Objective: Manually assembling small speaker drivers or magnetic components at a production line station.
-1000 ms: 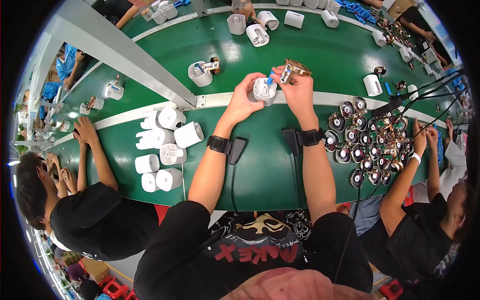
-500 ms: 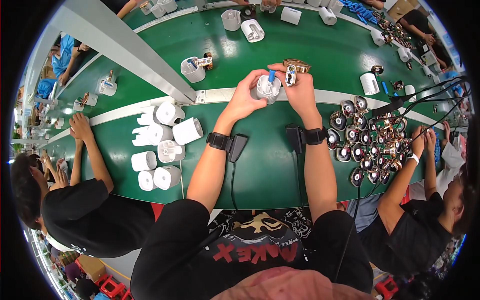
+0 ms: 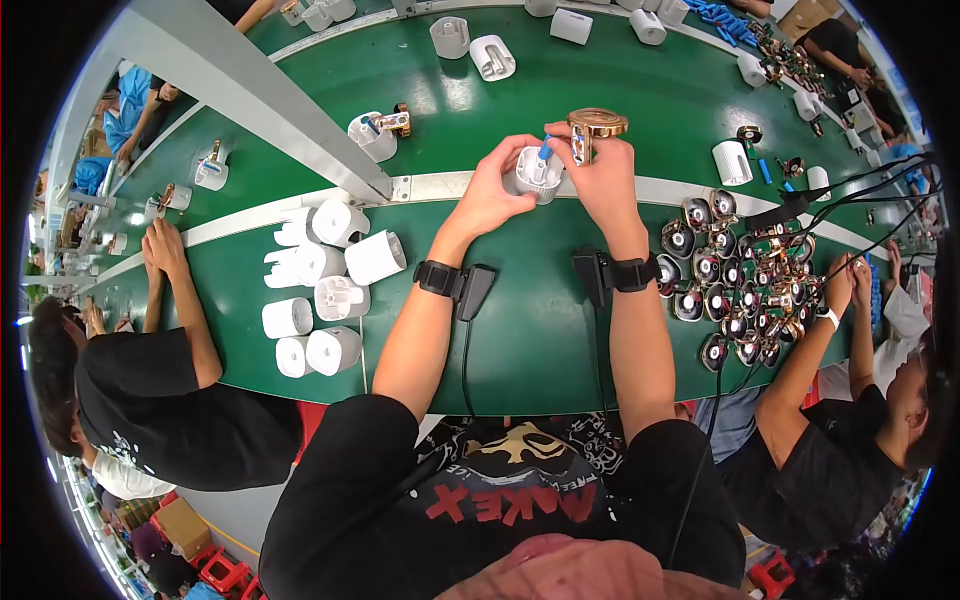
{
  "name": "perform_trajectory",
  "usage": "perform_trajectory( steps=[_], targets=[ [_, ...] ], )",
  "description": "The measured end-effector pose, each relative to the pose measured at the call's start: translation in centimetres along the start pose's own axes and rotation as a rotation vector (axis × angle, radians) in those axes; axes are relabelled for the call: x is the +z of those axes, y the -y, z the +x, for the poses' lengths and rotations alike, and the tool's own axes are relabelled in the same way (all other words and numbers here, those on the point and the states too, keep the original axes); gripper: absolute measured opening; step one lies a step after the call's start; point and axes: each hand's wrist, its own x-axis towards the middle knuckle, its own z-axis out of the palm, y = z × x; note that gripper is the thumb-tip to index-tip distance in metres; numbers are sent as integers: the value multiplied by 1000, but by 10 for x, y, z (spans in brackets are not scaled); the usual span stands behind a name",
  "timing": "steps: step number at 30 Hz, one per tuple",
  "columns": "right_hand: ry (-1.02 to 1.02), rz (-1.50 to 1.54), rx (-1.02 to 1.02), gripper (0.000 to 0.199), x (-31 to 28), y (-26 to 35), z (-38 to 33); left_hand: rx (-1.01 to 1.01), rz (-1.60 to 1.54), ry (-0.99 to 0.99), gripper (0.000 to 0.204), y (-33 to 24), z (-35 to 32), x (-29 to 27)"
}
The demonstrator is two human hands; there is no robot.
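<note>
My left hand [image 3: 488,198] is closed around a white plastic housing [image 3: 540,180], its open side facing up. A blue cylinder that looks like a battery cell [image 3: 545,152] stands partly inside the housing, slightly tilted. My right hand [image 3: 606,182] grips a gold-rimmed round part with a small circuit board [image 3: 598,122], held above the housing's right side. The right fingertips are at the blue cylinder; whether they pinch it is hard to see. Both hands are over the metal strip between the near table and the green belt.
White housings [image 3: 375,258] are grouped at left, and several round speaker-like parts [image 3: 705,268] at right, under black cables [image 3: 850,185]. A white post [image 3: 250,85] slants across the upper left. Partly assembled units [image 3: 375,137] lie on the belt [image 3: 460,110]. People sit on both sides.
Units on the far belt have shifted left. The gold-rimmed part has tipped and risen slightly in my right hand. The left neighbour's hands have drawn together.
</note>
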Motion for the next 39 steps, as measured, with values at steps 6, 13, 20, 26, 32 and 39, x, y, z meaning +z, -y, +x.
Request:
perform_trajectory(
  steps=[6, 13, 20, 26, 32, 39],
  targets=[
    [-16, -2, -49, 16, 6, -6, -1, -8, -6, 3, 68, 1, 0, 0],
    [97, -143, 94, 17, 5, -2, -1, 8, -13, -4, 68, 1, 1, 1],
    [-6, -103, 20, 19, 15, -19, -6, 4, -12, 0, 67, -1, 0, 2],
    [-98, 116, 129, 16, 34, -31, -10, 26, -36, -36, 64, -2, -1, 1],
    [-216, 680, 367, 24, 50, -37, -16, 2, -23, -35, 70, 1, -1, 7],
    [-243, 859, 480, 31, 52, -44, -12, 14, 8, -51, 69, -1, 0, 8]
  ],
)
